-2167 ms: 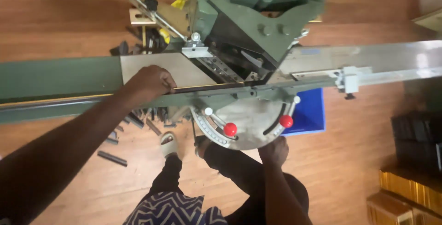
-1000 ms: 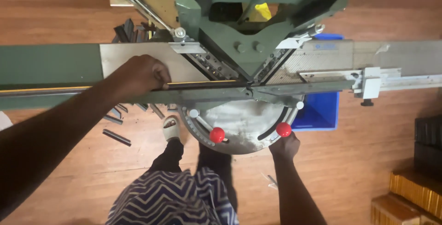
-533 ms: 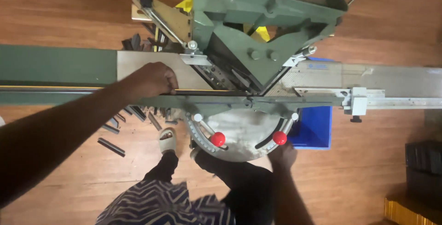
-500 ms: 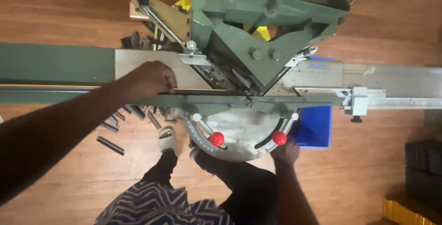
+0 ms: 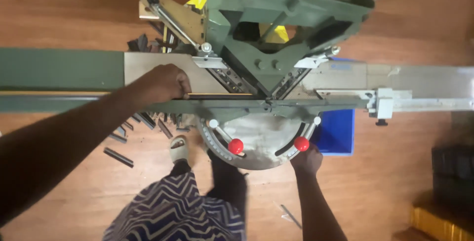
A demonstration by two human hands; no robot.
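The left hand (image 5: pixel 165 83) lay at 9 o'clock of the green cutting machine (image 5: pixel 281 29), fingers curled together and pressed down on a thin strip (image 5: pixel 222 94) that ran along the machine's fence toward the cutting head. The strip rested on the flat metal bed (image 5: pixel 148 68), just at the 3 o'clock side of the knuckles. Below the bed, at 6 o'clock, short dark offcuts (image 5: pixel 118 157) lay scattered on the wooden floor (image 5: pixel 59 4). The semicircular angle plate (image 5: pixel 256 145) carried two levers: the left red knob (image 5: pixel 235 146) stood free, while the right hand (image 5: pixel 307 159) sat directly at 6 o'clock of the right red knob (image 5: pixel 301 144), touching it; whether its fingers closed around the knob could not be told. A blue bin (image 5: pixel 338 135) sat at 3 o'clock of that hand.
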